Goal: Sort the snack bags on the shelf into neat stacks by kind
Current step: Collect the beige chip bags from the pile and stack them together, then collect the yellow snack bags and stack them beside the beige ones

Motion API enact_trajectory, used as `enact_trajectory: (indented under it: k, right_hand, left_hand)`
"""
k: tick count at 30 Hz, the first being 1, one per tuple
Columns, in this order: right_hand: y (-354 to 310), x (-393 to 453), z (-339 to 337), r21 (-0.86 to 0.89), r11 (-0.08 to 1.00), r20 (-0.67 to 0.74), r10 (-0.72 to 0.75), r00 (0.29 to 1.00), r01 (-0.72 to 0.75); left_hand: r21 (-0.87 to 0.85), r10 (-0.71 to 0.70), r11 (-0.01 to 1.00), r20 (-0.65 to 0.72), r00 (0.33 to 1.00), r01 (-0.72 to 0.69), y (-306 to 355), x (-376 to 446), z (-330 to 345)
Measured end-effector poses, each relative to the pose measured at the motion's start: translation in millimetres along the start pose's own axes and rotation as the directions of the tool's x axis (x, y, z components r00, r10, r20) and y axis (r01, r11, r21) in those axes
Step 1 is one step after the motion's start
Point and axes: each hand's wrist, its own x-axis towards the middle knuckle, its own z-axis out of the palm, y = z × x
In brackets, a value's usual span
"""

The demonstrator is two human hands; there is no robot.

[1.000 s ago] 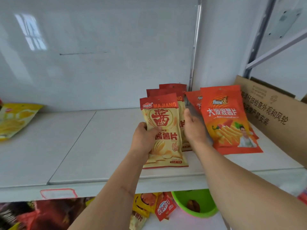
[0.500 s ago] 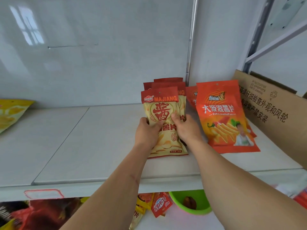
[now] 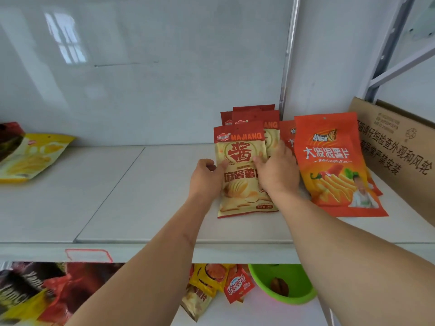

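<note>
Both hands gripped the top cream-and-red MAJIANG crisp bag: left hand at its left edge, right hand on its right side. At least three like bags lay stacked beneath it. Two orange foil crisp bags lay beside them on the white shelf.

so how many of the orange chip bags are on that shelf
2 that show: the front orange bag lies flat right of the MAJIANG stack, and a second orange bag peeks out behind it. More may be hidden underneath.

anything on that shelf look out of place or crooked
Yes. A yellow bag lies alone and askew at the far left, apart from both stacks. In the MAJIANG stack, held by both hands, the back bags sit offset to the right.
</note>
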Motion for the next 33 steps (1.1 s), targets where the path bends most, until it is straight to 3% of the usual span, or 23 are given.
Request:
enact_trajectory:
  k: [2, 4, 8, 10, 12, 21, 33]
  right_hand:
    - [-17.9, -10.7, -2.9, -0.115, 0.982, -0.048, -0.155, 0.987, 0.148]
    - [-38.8, -21.3, 0.1, -0.226, 0.915, -0.027, -0.349, 0.937, 0.334]
    - [-87.7, -46.5, 17.1, -0.292, 0.735, 0.163, -0.593, 0.789, 0.613]
    - [-114.5, -62.2, 30.7, -0.289, 0.674, 0.236, -0.639, 0.732, 0.680]
    - [-143.7, -79.7, 45.9, -0.284, 0.631, 0.288, -0.662, 0.692, 0.722]
    - [-281.0, -158.9, 117.3, -0.177, 0.582, 0.340, -0.721, 0.604, 0.794]
    - [-419.9, -184.6, 209.2, -0.045, 0.571, 0.338, -0.764, 0.550, 0.820]
  left_hand:
    - [0.141, 0.047, 0.989, -0.044, 0.998, -0.040, -6.7, -0.8, -21.7]
    - [0.381, 0.158, 0.917, -0.080, 0.984, -0.116, -15.5, -2.2, -47.0]
    - [0.796, 0.442, 0.540, 0.011, 0.897, -0.275, -37.0, -5.5, -104.5]
    - [0.880, 0.496, 0.378, 0.068, 0.866, -0.286, -47.7, -6.1, -139.5]
    - [0.917, 0.491, 0.295, 0.097, 0.866, -0.270, -59.6, -4.6, -178.9]
    - [0.970, 0.454, 0.148, 0.108, 0.884, -0.195, -117.8, 1.2, -338.8]
    - [0.982, 0.423, 0.185, -0.053, 0.905, -0.029, -167.8, 50.7, -466.1]
